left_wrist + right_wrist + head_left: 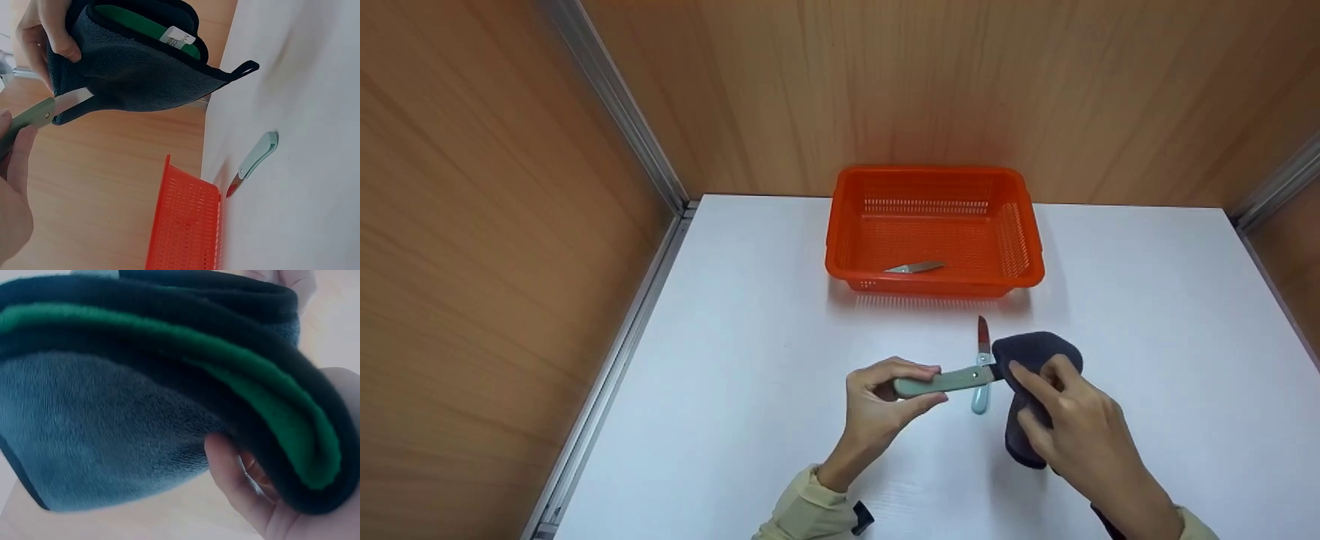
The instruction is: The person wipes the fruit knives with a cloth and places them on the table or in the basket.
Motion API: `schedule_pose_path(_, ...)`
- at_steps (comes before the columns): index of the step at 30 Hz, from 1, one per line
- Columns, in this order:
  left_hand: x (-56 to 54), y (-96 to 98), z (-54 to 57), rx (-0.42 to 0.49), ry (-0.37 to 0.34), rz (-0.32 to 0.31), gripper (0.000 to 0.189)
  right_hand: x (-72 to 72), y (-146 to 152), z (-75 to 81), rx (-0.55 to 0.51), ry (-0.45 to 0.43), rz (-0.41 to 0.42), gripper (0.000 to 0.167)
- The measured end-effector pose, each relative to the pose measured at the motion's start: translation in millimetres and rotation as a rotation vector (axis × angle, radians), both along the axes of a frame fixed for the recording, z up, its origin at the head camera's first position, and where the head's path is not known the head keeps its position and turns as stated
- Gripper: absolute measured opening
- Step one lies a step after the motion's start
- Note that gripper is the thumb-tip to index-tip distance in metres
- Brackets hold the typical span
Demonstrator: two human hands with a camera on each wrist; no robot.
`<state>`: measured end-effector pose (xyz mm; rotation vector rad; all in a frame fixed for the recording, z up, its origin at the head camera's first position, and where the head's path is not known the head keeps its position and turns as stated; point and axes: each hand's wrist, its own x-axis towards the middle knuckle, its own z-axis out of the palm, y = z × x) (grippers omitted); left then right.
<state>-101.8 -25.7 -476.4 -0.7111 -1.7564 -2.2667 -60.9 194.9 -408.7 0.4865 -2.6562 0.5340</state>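
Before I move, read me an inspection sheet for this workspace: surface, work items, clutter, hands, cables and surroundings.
Surface: white table, with shadows.
Work items: green-handled knife, its blade partly covered by a dark cloth with a green inner side; light-blue-handled knife lying on the table; red basket with another knife inside, partly hidden by the rim.
Clutter: small black piece by the left cuff, too unclear to identify.
Hands: left hand grips the green handle; right hand holds the cloth.
Cables: nothing seen.
Surroundings: wood-grain panels, metal rails.
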Motion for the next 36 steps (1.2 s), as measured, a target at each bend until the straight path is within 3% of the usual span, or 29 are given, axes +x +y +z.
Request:
schedule_pose_path(7,-0.3,-3.4,3.9,-0.014,0.057,-0.001,0.025,-3.8,15.8,-4.3,-0.011,0.011,-0.032,0.045)
schedule_pose_path(17,-0.5,-7.3,4.2,-0.042,-0.047,-0.015,0.025,-6.5,32.5,-0.2,-0.081,0.051,-0.090,0.042)
schedule_pose_path(27,0.4,-8.0,3.2,-0.087,-0.104,-0.010,0.028,0.7,29.5,15.9,-0.100,0.140,-0.072,0.042)
schedule_pose_path(29,1.6,-7.4,5.8,-0.098,-0.109,-0.010,0.027,2.1,26.9,18.5,-0.096,0.152,-0.062,0.042)
schedule_pose_path(36,8.8,-5.5,30.1,-0.120,-0.102,-0.013,0.022,6.6,17.5,23.1,-0.115,0.191,-0.017,0.044)
